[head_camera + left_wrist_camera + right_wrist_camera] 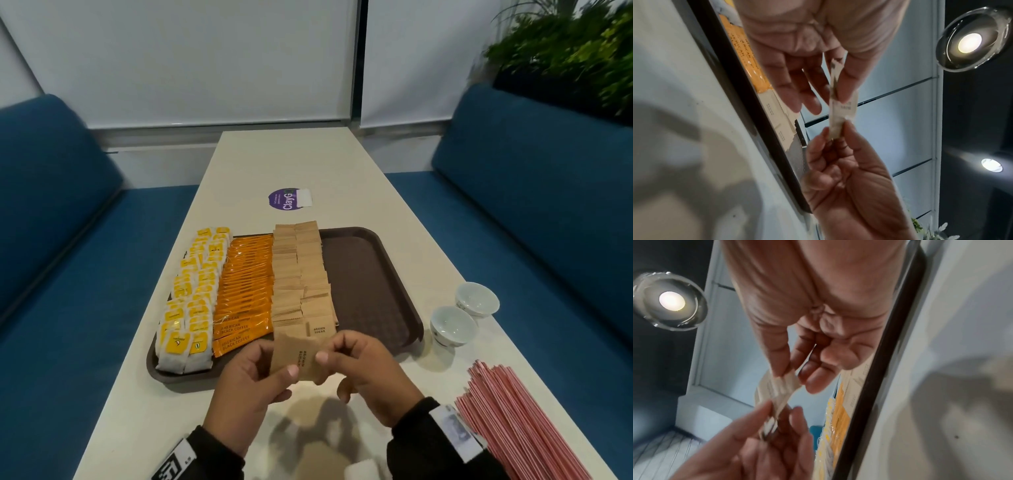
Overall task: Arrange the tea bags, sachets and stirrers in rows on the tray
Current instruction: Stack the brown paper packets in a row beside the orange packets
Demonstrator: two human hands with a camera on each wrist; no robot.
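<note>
A brown tray point(373, 274) carries rows of yellow tea bags point(191, 294), orange coffee sachets point(245, 284) and brown sugar sachets point(301, 274); its right part is bare. Just above the tray's near edge, both hands hold a small stack of brown sugar sachets point(298, 353) between them. My left hand point(274, 363) pinches the stack's left side and my right hand point(334, 356) pinches its right side. The wrist views show the stack point(840, 110) point(777, 391) edge-on, nipped between thumbs and fingers. Pink stirrers point(513, 421) lie in a pile on the table at the near right.
Two small white cups point(452, 325) point(476, 299) stand on the table right of the tray. A purple sticker point(284, 200) lies beyond the tray. Blurred loose sachets point(322, 459) lie at the near table edge. Blue benches point(68, 274) flank the table.
</note>
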